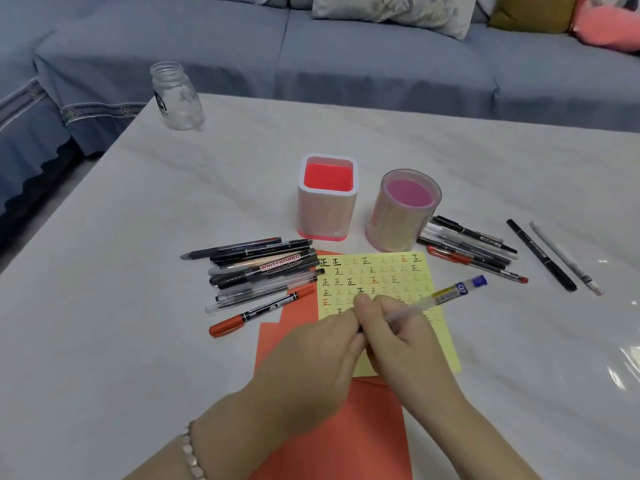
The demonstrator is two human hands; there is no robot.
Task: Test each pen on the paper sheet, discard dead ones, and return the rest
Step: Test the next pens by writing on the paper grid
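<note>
Pale marbled table [138, 323] before a blue sofa [346, 57]: a clear pen [446, 295] with a blue end is gripped by the right hand [401, 337] over the yellow paper sheet [381, 271], and its lower end is pinched by the left hand [325, 344]. Red paper [374, 427] is laid beneath the sheet. Pen piles are seen at its left [263, 271] and right [467, 247]. A square holder [327, 209] and a round holder [401, 220] are stood just behind.

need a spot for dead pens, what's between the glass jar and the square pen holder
Bare table only, from jar to holder, in the head view.
</note>
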